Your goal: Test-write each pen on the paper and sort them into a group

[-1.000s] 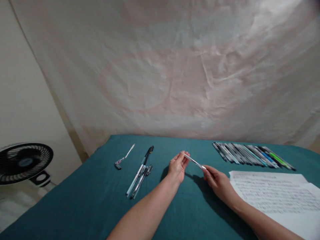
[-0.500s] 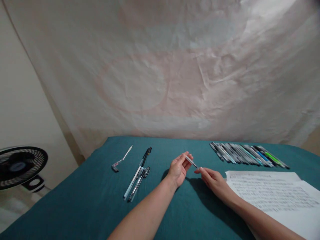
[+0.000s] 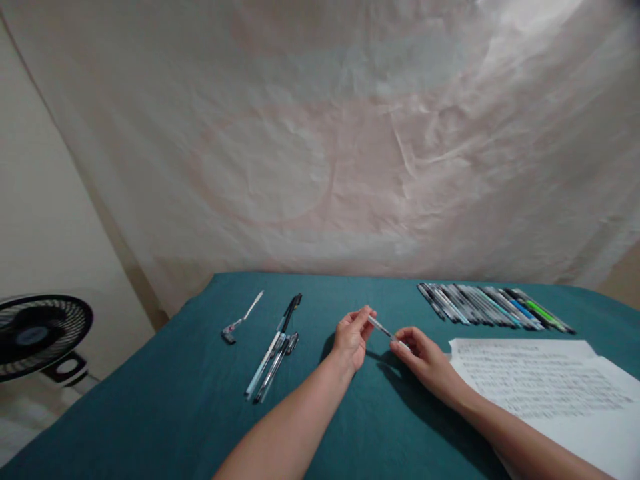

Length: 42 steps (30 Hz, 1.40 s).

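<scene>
Over the teal tablecloth (image 3: pixel 165 407), my left hand (image 3: pixel 351 337) and my right hand (image 3: pixel 423 355) hold one thin clear pen (image 3: pixel 381 327) between them. The left fingers pinch its upper end. My right fingers are closed round its lower end near the tip. The pen slants down to the right, just above the cloth.
Several pens (image 3: pixel 274 351) lie to the left of my hands, with a small clip part (image 3: pixel 239 321) further left. A long row of several pens (image 3: pixel 493 307) lies at the back right. Printed paper sheets (image 3: pixel 540 387) cover the right side. A black fan (image 3: pixel 35 333) stands off the left edge.
My hands have come closer together, so less of the pen shows between them. My right hand slid up along the pen toward the left hand.
</scene>
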### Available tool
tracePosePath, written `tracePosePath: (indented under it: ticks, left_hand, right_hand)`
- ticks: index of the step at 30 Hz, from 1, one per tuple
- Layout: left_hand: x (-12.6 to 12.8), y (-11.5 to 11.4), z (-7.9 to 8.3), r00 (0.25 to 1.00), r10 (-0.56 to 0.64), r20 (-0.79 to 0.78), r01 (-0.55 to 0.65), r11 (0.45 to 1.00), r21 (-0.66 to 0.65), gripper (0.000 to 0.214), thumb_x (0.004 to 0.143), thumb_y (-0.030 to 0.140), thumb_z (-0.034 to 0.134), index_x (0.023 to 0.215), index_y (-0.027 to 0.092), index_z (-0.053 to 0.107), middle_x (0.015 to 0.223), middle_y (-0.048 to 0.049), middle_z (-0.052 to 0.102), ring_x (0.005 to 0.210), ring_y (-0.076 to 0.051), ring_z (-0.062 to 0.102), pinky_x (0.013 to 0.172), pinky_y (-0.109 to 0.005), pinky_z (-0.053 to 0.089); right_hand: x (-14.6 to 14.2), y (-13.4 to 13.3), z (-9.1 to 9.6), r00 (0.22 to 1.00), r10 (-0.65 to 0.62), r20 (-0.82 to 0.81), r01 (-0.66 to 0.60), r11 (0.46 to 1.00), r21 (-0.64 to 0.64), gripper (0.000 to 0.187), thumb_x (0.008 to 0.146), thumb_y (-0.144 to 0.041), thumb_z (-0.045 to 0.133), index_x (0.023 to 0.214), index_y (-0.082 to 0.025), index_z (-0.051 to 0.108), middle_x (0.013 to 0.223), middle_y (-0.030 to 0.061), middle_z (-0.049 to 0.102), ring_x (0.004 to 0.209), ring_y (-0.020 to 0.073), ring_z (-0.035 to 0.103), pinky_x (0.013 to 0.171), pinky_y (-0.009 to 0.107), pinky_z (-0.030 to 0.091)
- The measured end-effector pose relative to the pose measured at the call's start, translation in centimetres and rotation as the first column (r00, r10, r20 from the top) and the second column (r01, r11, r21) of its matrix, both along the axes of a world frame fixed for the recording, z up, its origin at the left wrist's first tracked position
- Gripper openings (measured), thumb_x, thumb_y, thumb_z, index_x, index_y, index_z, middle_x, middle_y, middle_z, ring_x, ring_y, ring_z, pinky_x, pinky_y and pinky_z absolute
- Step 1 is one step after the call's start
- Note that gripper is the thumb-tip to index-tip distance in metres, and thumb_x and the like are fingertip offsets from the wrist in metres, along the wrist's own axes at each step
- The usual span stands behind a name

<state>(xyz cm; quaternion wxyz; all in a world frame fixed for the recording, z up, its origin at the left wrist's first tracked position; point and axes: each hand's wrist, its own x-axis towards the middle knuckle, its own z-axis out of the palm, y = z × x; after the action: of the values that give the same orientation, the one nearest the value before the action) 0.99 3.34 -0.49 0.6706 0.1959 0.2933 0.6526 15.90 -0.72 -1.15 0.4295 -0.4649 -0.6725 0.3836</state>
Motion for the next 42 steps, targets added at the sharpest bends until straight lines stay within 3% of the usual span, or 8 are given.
tracePosePath:
  ticks: [7,14,20,26,29,32,39,42]
  left_hand:
    - [-0.1,0.2,-0.2,1.0,-0.017,0.011,0.017,1.0,-0.009,0.023,0.063,0.017,0.074,0.07,0.012,0.053,0.071,-0.003,0.064,0.068,-0.011,0.063,0.066,-0.02,0.05]
    - [0.1,-0.1,-0.2,1.0,-0.009,0.008,0.009,1.0,0.021,0.025,0.064,0.017,0.073,0.07,0.013,0.049,0.071,-0.0017,0.063,0.07,-0.01,0.062,0.069,-0.021,0.049]
    - [0.2,-0.1,-0.3,1.0,0.0,-0.02,0.001,0.999,0.048,0.025,0.065,0.019,0.073,0.071,0.013,0.049,0.071,-0.0017,0.063,0.07,-0.011,0.062,0.07,-0.022,0.049]
    - [0.3,0.0,-0.5,0.999,0.006,-0.038,-0.004,0.999,0.05,0.024,0.065,0.02,0.073,0.071,0.013,0.05,0.071,-0.0024,0.063,0.07,-0.011,0.062,0.07,-0.023,0.049]
    - [0.3,0.0,-0.5,0.999,0.0,-0.036,0.002,0.999,0.052,0.024,0.065,0.02,0.072,0.071,0.014,0.05,0.072,-0.0025,0.063,0.07,-0.011,0.062,0.07,-0.023,0.049]
    - [0.3,0.0,-0.5,0.999,-0.005,-0.032,0.007,0.998,0.055,0.025,0.065,0.02,0.073,0.071,0.014,0.049,0.071,-0.0025,0.063,0.07,-0.012,0.062,0.07,-0.024,0.049]
    - [0.5,-0.3,-0.2,0.999,0.004,-0.033,-0.003,0.999,0.051,0.026,0.065,0.02,0.073,0.071,0.013,0.049,0.071,-0.0032,0.063,0.07,-0.011,0.062,0.07,-0.023,0.049]
    - [0.5,-0.4,-0.1,0.999,0.006,-0.042,-0.004,0.999,0.047,0.025,0.066,0.02,0.072,0.071,0.013,0.048,0.072,-0.0035,0.063,0.07,-0.011,0.062,0.07,-0.023,0.049]
  right_hand:
    - [0.1,0.0,0.2,0.996,0.054,0.065,-0.049,0.996,-0.076,0.045,0.085,-0.051,0.033,0.068,-0.015,0.055,0.058,-0.0011,0.05,0.048,0.0095,0.04,0.044,0.021,0.031]
    - [0.0,-0.1,0.4,0.996,0.085,-0.005,-0.085,0.994,-0.072,0.032,0.08,-0.048,0.047,0.09,-0.018,0.051,0.066,-0.0012,0.055,0.055,0.0111,0.047,0.05,0.021,0.035]
    - [0.1,0.2,0.3,0.995,0.093,0.044,-0.088,0.989,-0.115,0.04,0.086,-0.049,0.034,0.072,-0.016,0.053,0.055,-0.0031,0.046,0.046,0.0084,0.037,0.044,0.021,0.028]
    - [-0.1,0.4,-0.5,1.0,0.026,-0.017,-0.027,0.998,-0.065,0.033,0.076,-0.05,0.051,0.087,-0.019,0.051,0.065,-0.003,0.05,0.054,0.01,0.046,0.049,0.021,0.037]
    - [0.0,0.3,0.0,0.999,0.039,-0.009,-0.039,0.997,-0.069,0.035,0.079,-0.051,0.046,0.089,-0.018,0.054,0.069,-0.0004,0.055,0.059,0.0118,0.049,0.052,0.022,0.037]
    - [0.0,0.2,0.2,0.996,0.068,0.049,-0.062,0.992,-0.113,0.043,0.084,-0.052,0.034,0.074,-0.016,0.056,0.058,-0.0012,0.05,0.048,0.0098,0.042,0.044,0.022,0.031]
    - [-0.1,0.3,-0.4,0.997,0.041,0.063,-0.037,0.997,-0.066,0.031,0.079,-0.048,0.048,0.085,-0.018,0.052,0.061,-0.003,0.05,0.052,0.0106,0.046,0.049,0.022,0.036]
    - [-0.2,0.1,0.2,0.997,0.045,0.065,-0.041,0.997,-0.059,0.033,0.082,-0.049,0.043,0.081,-0.017,0.054,0.064,-0.0011,0.052,0.055,0.0112,0.046,0.051,0.022,0.035]
